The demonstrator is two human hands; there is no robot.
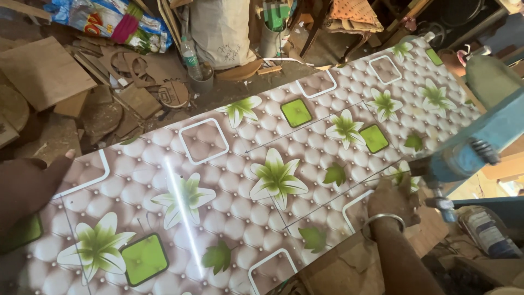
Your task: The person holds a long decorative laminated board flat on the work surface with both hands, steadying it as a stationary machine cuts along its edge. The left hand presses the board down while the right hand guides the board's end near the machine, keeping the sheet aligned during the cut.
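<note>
A long glossy panel point(245, 164) printed with green flowers, green squares and a quilted pattern lies slanted across the view, with thin dark lines drawn on it. My left hand point(30, 183) grips its near left edge. My right hand point(390, 199), a metal bangle on the wrist, presses flat on the panel's right edge, next to a blue machine arm point(480, 142) with a metal blade or shaft point(442, 202) at the panel's edge.
Wood offcuts and round cut-outs point(125, 93) litter the floor at the upper left. A plastic bottle point(190, 57), a white sack point(221, 30) and a colourful bag point(109, 19) stand behind. A chair point(349, 22) sits at the top.
</note>
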